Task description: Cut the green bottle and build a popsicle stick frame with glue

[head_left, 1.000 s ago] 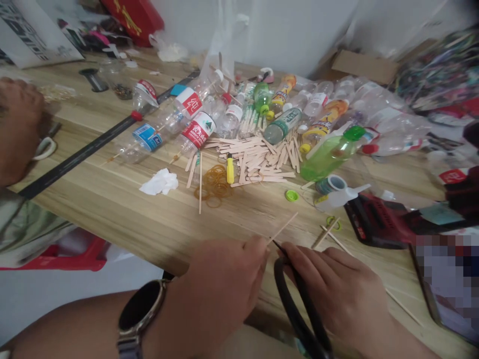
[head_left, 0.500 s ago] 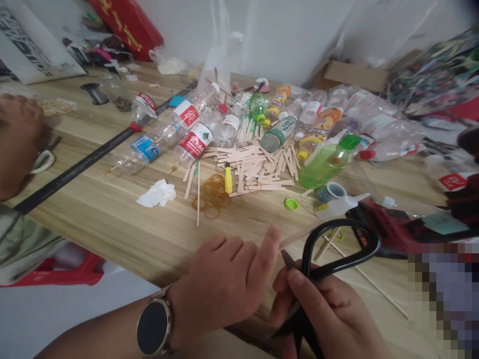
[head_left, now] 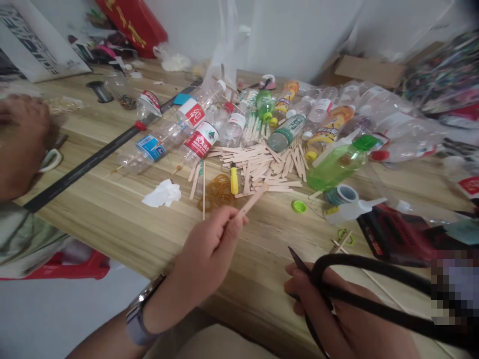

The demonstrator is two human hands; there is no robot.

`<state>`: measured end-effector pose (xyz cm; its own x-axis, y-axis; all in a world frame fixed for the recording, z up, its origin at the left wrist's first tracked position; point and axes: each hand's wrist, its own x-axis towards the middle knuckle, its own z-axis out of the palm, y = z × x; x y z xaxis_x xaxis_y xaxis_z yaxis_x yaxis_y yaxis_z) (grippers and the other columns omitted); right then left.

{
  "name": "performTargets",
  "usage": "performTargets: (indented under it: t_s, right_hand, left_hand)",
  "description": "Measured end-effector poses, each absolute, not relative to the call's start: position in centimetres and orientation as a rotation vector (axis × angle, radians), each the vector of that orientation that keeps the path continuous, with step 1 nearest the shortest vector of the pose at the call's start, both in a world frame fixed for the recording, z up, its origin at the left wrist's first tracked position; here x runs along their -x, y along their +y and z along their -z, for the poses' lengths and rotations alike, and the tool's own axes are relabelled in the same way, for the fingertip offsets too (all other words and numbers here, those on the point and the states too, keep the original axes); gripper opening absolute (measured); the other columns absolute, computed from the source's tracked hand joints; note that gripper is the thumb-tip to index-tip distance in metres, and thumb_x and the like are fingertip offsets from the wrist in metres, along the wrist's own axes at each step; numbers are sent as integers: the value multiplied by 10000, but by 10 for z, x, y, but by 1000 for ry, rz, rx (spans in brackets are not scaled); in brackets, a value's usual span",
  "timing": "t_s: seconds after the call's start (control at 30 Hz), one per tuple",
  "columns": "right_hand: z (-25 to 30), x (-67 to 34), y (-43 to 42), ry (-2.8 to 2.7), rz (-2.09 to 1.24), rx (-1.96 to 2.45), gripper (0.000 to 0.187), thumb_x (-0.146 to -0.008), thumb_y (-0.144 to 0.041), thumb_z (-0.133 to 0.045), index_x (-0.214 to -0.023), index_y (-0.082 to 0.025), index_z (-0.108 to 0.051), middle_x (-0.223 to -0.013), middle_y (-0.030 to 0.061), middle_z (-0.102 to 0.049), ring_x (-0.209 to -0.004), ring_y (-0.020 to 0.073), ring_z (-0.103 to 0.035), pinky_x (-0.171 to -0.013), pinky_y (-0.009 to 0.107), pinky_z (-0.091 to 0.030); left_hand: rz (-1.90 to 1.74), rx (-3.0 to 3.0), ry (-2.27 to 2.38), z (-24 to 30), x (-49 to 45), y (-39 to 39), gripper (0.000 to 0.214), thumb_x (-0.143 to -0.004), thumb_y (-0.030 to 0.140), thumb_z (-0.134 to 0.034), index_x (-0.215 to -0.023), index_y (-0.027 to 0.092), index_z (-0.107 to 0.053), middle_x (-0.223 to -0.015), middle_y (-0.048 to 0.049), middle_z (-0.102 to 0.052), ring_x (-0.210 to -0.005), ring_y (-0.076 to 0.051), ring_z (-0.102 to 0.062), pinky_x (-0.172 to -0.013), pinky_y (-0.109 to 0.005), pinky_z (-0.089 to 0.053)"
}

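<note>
Pinched between the thumb and fingers of my left hand [head_left: 204, 254] is a flat wooden craft stick [head_left: 251, 200], tilted up and away from me. A watch sits on that wrist. My right hand [head_left: 337, 304] is wrapped round black-handled scissors [head_left: 359, 262], gripping them near the blades, with one pointed tip toward the left. The large handle loops stick out to the right. Beyond my left hand lie a pile of craft sticks [head_left: 258, 162], a heap of brown rubber bands [head_left: 218, 192] and a small yellow-handled tool [head_left: 234, 180].
Many plastic bottles lie behind the sticks, including a green bottle [head_left: 337, 167]. A dark pole [head_left: 86, 164] crosses the left side. Crumpled tissue [head_left: 162, 193] and a green cap [head_left: 299, 206] lie nearer. Another person's hand [head_left: 24, 134] rests at far left. A red-and-black case [head_left: 400, 232] sits right.
My left hand has turned over and moved away from the scissors, and the craft stick now shows in it, pointing away. The scissors have swung so their handles point right.
</note>
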<state>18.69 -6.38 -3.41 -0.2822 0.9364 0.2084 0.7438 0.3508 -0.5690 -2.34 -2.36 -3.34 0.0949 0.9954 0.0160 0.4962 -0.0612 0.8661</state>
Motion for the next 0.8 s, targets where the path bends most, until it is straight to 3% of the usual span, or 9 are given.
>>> performTargets:
  t_s: [0.2,0.47,0.67,0.8]
  right_hand:
    - [32,-173,-59,-2175,-351,1457,285,-1017,-358,-436,-915,-220,-663,-641,17,-694,-483,149,-657,-436,200,-518]
    - [33,-165,-47,-2256,-352,1305,191,-1004,-246,-442,-934,-193,-612,-761,42,-733,-556,150,-701,-392,168,-474]
    - [35,-159,-45,-2281,-225,1282,301,-1026,-266,-379,-878,-167,-622,-654,29,-696,-426,120,-630,-337,166,-406]
    - [34,-170,-37,-2331,128,1312,363,-1023,-287,-374,-769,-178,-610,-530,21,-620,-374,165,-568,-360,261,-405]
  left_hand:
    - [-802,-1649,1385,34,14,-31,339,-1005,360,-360,-846,207,-617,-571,64,-521,-513,-116,-480,-491,-238,-318]
    - [-740,-1800,1431,37,12,-37,316,-1014,321,-343,-787,207,-532,-664,27,-598,-592,-141,-564,-532,-260,-348]
    - [-746,-2036,1476,41,8,-44,296,-1011,279,-323,-801,212,-521,-641,8,-614,-582,-174,-593,-532,-281,-363]
    - [-757,-2053,1490,41,9,-47,290,-1012,267,-313,-828,212,-531,-639,10,-604,-577,-177,-585,-538,-288,-369]
